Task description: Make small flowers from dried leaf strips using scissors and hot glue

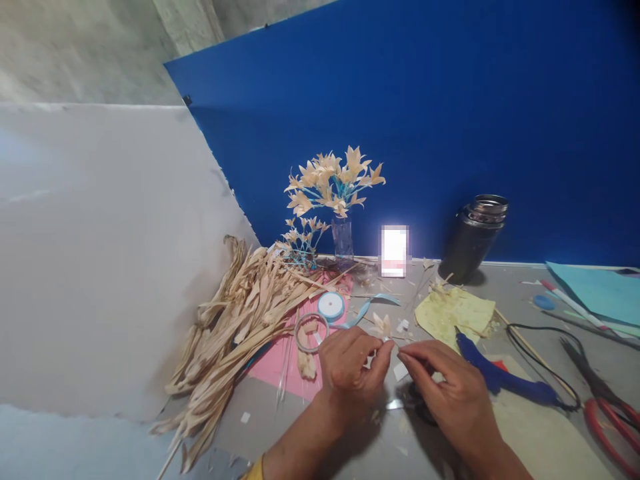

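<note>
My left hand is closed in a pinch on a small pale corn-husk flower, its petals pointing up past the thumb. Close beside it, my right hand is pinched too, fingertips just right of the flower's base; what they grip is too small to make out. Below the right hand lies a dark-handled tool, partly hidden. A spool of blue ribbon and a roll of clear tape lie left of the flower. Blue ribbon trails behind it.
Dried husks are heaped at left over a pink sheet. Finished flowers stand in a clear vase at the back. Rightward are a dark flask, yellow paper, a blue glue gun and red-handled scissors.
</note>
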`<state>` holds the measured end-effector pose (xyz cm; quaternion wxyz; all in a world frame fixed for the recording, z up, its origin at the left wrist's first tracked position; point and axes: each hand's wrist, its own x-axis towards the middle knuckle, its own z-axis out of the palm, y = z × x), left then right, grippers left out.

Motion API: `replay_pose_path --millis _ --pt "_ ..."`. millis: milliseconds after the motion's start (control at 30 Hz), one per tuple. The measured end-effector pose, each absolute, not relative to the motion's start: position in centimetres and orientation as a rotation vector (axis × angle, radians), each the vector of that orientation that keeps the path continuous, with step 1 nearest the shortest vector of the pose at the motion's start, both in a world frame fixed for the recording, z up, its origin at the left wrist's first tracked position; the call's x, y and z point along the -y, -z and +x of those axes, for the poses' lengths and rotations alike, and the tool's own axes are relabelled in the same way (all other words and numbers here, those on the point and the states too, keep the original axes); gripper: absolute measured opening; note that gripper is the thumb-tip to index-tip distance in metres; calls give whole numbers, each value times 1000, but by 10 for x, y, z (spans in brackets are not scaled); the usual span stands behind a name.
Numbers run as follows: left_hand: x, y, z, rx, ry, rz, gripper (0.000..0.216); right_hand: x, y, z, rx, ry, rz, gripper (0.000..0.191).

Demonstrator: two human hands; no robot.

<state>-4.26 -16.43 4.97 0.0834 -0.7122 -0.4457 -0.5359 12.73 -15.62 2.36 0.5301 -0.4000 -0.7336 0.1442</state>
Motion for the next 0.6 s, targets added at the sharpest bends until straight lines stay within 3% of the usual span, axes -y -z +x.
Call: replay_pose_path --millis 300,433,600 --pt "173 -36 -27 1855 2482 -2253 14 160 -31 122 1531 -779 -1071 15" --pt "170 -39 -21 1939 2576 -2244 7 161 -31 120 1522 -834 -1071 18" --pt "162 -44 -19 2065 2755 -2093 18 161 -21 120 1548 -899 -1119 18"
